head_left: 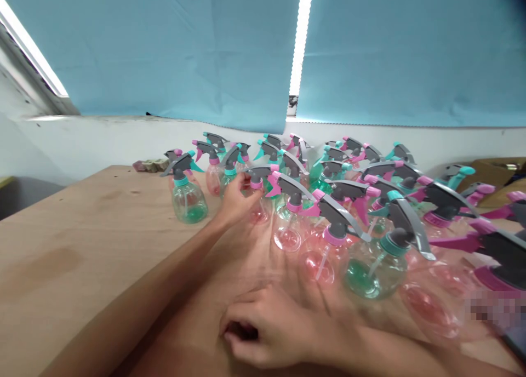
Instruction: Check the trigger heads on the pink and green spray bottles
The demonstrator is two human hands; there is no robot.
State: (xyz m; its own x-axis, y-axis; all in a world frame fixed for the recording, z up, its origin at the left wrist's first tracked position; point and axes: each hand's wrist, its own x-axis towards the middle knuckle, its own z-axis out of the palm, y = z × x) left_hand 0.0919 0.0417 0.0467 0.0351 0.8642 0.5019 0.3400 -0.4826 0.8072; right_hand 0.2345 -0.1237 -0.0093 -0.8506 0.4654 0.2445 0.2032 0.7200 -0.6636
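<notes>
My left hand point(237, 200) reaches forward over the wooden table, its fingers closed around the pink collar of a pink spray bottle point(258, 213) with a grey trigger head. To its left stands a clear spray bottle with a green base point(189, 204) and a teal collar. My right hand point(267, 326) rests low in front of me, fingers curled in a loose fist with nothing visible inside. Near it are another pink spray bottle point(318, 266) and a green-based spray bottle point(365, 278).
Many more spray bottles point(427, 306) crowd the table's right side, trigger heads overlapping. Behind them is a white wall point(123, 141) below blue sheeting point(184, 53). A cardboard box point(497, 174) stands at far right. Small lumpy objects point(151, 165) lie at the table's back edge.
</notes>
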